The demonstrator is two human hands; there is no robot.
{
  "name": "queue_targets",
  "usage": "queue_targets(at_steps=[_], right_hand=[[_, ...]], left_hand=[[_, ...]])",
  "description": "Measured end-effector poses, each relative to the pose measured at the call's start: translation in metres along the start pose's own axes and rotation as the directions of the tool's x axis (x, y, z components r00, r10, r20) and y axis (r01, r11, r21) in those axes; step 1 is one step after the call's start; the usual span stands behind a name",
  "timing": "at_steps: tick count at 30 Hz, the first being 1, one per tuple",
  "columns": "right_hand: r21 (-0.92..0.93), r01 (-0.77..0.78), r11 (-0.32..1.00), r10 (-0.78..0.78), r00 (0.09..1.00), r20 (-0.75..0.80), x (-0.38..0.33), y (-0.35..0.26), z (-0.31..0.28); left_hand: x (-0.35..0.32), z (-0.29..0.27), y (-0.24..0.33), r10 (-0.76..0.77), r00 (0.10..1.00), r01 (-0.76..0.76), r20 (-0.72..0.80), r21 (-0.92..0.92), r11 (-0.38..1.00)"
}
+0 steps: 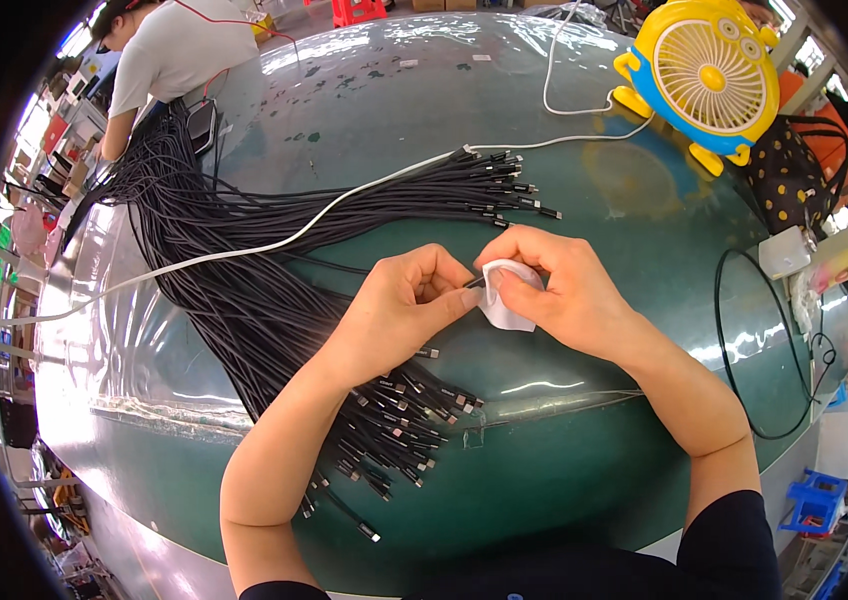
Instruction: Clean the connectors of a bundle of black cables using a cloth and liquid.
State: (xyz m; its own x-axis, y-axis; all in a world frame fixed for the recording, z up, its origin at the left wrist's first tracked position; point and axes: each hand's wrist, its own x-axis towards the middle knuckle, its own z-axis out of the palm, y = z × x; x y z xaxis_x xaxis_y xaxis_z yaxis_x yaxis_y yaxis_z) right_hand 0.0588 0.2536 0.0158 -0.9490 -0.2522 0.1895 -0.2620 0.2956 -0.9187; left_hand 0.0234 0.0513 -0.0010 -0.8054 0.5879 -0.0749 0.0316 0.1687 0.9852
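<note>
Over the middle of the table, my left hand (409,300) pinches a black cable close to its end (475,283). My right hand (574,295) is closed on a small white cloth (511,312), its thumb pressed into the folds. The cloth meets the cable's tip, and the connector there is hidden. Beneath and left of my left hand spreads a large bundle of black cables (214,315). Many of its metal plug ends (399,425) lie near my left forearm. A second group of plug ends (514,185) fans out beyond my hands.
The green table (564,470) has a clear glossy cover. A white cord (284,240) crosses the bundle toward a yellow and blue fan (712,78) at far right. One black cable loop (724,350) lies right. At far left sits another person (179,60) beside a dark phone-like device (201,128).
</note>
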Motion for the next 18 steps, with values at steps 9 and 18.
queue_targets(at_steps=[9,18], right_hand=[[-0.092,-0.084,0.992,0.092,0.992,0.090,0.004,-0.001,0.002],[0.224,-0.073,0.972,0.075,0.997,-0.002,-0.001,0.008,0.003]], left_hand=[[0.000,0.002,-0.002,-0.004,0.998,0.001,-0.060,-0.057,0.998],[0.000,-0.001,0.004,-0.070,0.997,0.063,-0.029,-0.181,0.981]])
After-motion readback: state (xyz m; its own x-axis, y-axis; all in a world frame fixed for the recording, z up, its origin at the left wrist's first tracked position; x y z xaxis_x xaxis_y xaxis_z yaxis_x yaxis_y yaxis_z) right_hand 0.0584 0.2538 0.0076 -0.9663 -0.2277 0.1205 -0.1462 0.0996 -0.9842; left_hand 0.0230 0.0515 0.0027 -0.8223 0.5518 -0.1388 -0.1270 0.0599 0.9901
